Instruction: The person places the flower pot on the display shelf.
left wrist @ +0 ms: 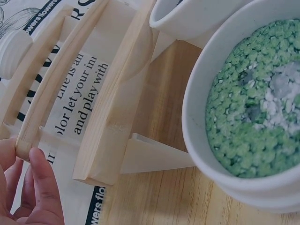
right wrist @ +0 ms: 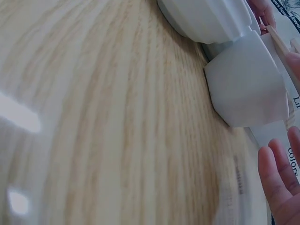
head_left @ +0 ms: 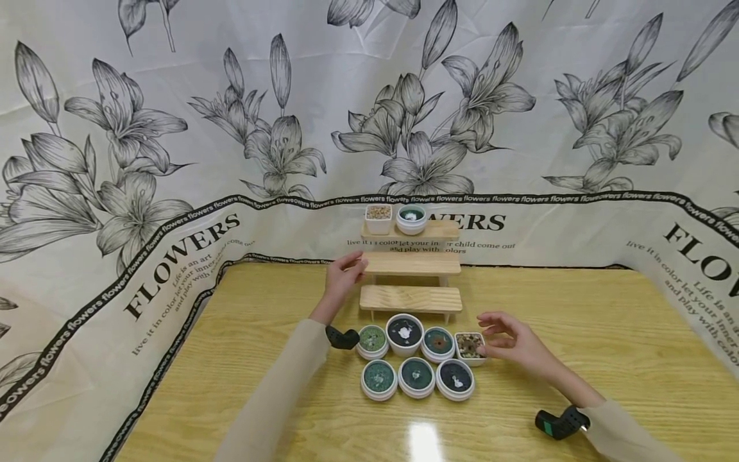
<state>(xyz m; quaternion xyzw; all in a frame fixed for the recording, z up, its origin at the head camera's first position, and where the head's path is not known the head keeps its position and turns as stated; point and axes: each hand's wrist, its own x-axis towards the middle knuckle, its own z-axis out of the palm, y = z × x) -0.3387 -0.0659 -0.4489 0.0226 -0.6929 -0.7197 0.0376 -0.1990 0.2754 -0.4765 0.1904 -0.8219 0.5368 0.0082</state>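
At the left end of a three-tier wooden display stand, my left hand (head_left: 342,277) pinches the middle board (head_left: 412,263) between thumb and finger; the left wrist view shows its rounded end (left wrist: 29,140) there. My right hand (head_left: 516,341) is beside a square white pot of mixed pebbles (head_left: 470,345), fingers spread and slightly bent. The right wrist view shows these fingers (right wrist: 272,176) apart from the pot's side (right wrist: 248,82). Left of that pot stand round white pots, among them a brown-centred one (head_left: 439,343), a dark one (head_left: 404,332) and a light green one (head_left: 372,340).
On the top board (head_left: 441,230) are a square pot of tan gravel (head_left: 378,219) and a round dark green pot (head_left: 411,219). The low board (head_left: 410,298) is behind the pots. A front row includes a dark pot (head_left: 455,378). Flower-printed cloth (head_left: 277,237) hangs behind the table.
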